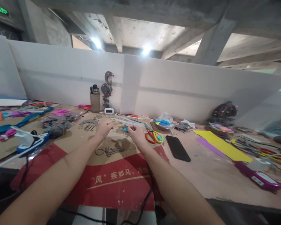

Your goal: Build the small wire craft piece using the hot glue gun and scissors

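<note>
Over the cardboard sheet (89,157), my left hand (104,129) is closed, thumb and fingers pressed together in a pinch. Whatever it may hold is too small to make out. A short gap to its right is my right hand (136,132), also pinched closed. Its fingertips are beside a small teal item (125,128) that lies among dark scraps; whether they touch it I cannot tell. Below the hands lies a tangle of grey cord-like pieces (111,151). Scissors with red and yellow handles (154,136) rest just right of my right hand.
A black phone (178,148) lies to the right, near yellow paper (221,143) and a purple power strip (258,176). Behind stand a bottle (95,101) and a small white digital clock (109,111). A blue power strip (34,143) is at left. A white partition (150,90) closes the back.
</note>
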The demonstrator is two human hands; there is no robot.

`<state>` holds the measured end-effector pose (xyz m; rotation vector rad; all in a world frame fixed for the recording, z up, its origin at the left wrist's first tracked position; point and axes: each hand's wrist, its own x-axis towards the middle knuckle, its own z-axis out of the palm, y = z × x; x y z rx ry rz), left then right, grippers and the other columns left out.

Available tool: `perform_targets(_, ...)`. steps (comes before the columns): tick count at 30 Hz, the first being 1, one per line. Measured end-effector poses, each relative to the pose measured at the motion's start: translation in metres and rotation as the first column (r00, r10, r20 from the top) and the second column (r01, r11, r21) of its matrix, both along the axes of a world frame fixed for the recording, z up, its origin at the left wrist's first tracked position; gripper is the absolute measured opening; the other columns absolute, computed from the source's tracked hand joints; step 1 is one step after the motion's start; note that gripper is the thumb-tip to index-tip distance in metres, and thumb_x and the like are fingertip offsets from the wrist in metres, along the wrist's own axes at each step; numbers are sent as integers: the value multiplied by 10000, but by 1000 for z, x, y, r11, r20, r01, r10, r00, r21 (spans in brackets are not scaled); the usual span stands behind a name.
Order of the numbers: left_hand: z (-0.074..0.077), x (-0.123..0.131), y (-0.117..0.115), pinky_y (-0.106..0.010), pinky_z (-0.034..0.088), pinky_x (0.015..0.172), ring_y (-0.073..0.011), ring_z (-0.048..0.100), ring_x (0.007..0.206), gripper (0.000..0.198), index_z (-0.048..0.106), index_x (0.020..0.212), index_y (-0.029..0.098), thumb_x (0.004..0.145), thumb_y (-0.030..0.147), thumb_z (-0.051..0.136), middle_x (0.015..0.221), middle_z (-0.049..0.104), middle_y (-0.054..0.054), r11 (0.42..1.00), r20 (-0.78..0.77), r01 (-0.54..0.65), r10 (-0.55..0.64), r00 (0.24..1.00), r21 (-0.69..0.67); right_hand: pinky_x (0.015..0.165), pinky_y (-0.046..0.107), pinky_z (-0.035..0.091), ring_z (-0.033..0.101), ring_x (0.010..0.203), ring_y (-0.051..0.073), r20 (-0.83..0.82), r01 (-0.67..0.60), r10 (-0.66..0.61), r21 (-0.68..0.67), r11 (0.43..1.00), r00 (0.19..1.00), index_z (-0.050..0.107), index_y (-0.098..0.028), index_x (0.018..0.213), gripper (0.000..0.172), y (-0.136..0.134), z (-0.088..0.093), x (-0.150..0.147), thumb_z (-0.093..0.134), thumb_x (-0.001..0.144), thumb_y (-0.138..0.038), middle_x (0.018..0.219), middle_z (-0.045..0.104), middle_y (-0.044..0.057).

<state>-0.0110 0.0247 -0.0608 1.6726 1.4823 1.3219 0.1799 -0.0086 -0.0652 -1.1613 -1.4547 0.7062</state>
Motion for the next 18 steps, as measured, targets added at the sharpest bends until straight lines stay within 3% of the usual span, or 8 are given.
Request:
perform_targets(5,-1,5,-3,-258,280,497,-130,418,483,183,632,570,178,664,315,555,486,523,15,998,-81,50,-48,996,29,503,226,259,323,496,91,62,-4,3,6,1000,998,553,-176,628,180,-3,-1,-1,510,684,-342,508,403,-59)
perform_targets(10,3,10,-7,-260,327,535,-142,469,539,164,681,649,163,643,229,531,553,587,-8,996,-102,57,-50,994,65,510,227,262,319,503,96,110,-10,7,24,1000,994,554,-179,626,192,-8,0,-6,513,692,-354,498,384,-60)
perform_targets(13,6,11,-8,-254,358,540,-144,504,575,221,697,731,154,632,223,511,634,633,-24,993,-22,117,-116,993,32,504,225,257,319,505,98,145,-9,3,41,999,989,562,-175,634,204,-12,3,-8,511,702,-360,504,382,-55)
perform_targets(18,14,15,-14,-233,404,554,-143,576,676,273,692,788,140,667,273,486,749,674,-45,941,156,333,-321,934,-56,496,227,254,324,504,94,138,2,-8,44,999,990,568,-166,640,206,-19,9,-9,520,708,-354,525,413,-45)
